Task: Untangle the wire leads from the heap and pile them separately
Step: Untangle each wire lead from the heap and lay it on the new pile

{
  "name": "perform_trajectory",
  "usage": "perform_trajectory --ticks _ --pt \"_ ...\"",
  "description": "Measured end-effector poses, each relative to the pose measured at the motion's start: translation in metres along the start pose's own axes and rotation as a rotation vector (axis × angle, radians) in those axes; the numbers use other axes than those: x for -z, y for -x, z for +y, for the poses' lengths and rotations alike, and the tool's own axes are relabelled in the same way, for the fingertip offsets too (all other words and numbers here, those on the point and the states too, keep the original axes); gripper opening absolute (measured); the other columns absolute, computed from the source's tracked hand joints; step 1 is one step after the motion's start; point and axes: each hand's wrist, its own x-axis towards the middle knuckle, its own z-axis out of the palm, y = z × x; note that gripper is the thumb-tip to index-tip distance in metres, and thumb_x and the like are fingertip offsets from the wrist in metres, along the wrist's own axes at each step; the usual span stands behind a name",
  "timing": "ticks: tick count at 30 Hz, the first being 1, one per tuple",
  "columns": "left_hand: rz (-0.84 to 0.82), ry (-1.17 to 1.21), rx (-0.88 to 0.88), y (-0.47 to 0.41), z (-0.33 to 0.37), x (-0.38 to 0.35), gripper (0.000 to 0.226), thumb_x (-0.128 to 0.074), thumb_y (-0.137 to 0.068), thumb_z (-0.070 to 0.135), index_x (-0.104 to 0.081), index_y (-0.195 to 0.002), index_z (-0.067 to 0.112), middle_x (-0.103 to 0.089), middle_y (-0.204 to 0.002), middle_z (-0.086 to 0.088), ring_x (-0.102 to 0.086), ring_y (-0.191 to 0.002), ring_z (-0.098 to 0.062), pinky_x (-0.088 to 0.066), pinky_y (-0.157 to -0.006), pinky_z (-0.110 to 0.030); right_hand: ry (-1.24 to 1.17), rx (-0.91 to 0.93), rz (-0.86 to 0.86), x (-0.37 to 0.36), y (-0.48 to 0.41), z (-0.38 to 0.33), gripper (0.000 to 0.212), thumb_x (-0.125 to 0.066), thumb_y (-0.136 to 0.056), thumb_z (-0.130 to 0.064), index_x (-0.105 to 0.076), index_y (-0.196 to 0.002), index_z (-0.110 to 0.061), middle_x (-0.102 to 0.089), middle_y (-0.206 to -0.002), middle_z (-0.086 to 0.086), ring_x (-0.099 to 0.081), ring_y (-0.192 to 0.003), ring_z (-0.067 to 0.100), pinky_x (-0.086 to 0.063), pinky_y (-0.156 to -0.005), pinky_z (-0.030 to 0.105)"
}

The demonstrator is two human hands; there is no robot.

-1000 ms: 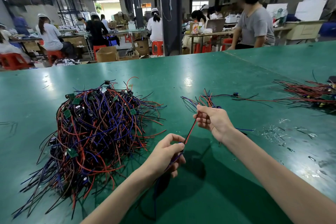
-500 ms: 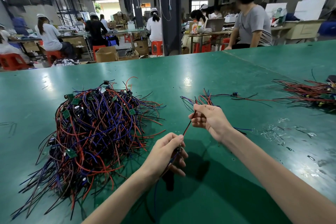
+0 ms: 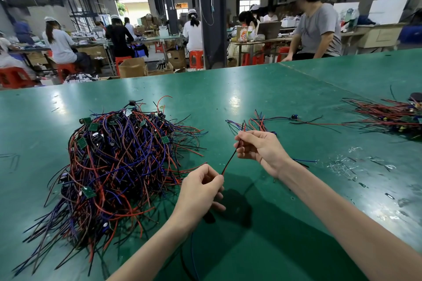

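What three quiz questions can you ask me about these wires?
1. True or false: the heap lies left of the left hand.
2. Who pinches the wire? A: left hand only. B: right hand only. C: both.
3. Fill in: the table is coloured ____.

Key: 1 true; 2 C; 3 green.

We pinch a red-and-black wire lead (image 3: 229, 162) between our left hand (image 3: 198, 191) and right hand (image 3: 262, 148), above the green table (image 3: 251, 84). The tangled heap (image 3: 118, 162) lies on our left. A small loose pile of leads (image 3: 258, 121) lies just beyond the right hand.
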Motion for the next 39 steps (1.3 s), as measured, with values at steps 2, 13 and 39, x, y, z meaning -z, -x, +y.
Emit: perform_trajectory --ticks 2,13,39 --pt "0.031 -0.089 -0.045 0.000 -0.002 0.000 0.015 -0.058 -0.085 0.004 -0.053 -0.072 -0.001 -0.056 -0.062 -0.010 -0.055 -0.051 -0.013 -0.052 -0.044 -0.031 0.013 0.012 -0.006 -0.001 0.000 0.001 0.016 -0.061 -0.090 -0.011 -0.063 -0.080 0.001 -0.065 -0.063 0.009 -0.058 -0.049 0.013 -0.055 -0.052 0.025" --pt "-0.004 0.043 0.011 0.001 0.005 0.000 0.022 -0.063 -0.088 0.016 -0.054 -0.072 0.004 -0.056 -0.066 -0.010 -0.054 -0.053 -0.018 -0.050 -0.047 -0.031 0.036 0.060 0.018 0.000 -0.002 0.001 0.016 -0.060 -0.090 -0.010 -0.064 -0.079 0.002 -0.066 -0.059 0.007 -0.061 -0.047 0.013 -0.055 -0.051 0.024" --pt "-0.208 0.039 0.057 0.007 0.014 -0.006 0.025 -0.060 -0.085 0.003 -0.063 -0.063 0.014 -0.056 -0.062 -0.003 -0.052 -0.050 -0.010 -0.048 -0.044 -0.024 -0.448 -0.535 0.014 0.014 -0.012 -0.001 0.041 -0.045 -0.095 -0.013 -0.045 -0.054 -0.006 -0.039 -0.043 0.000 -0.028 -0.026 0.004 -0.016 -0.023 0.012"
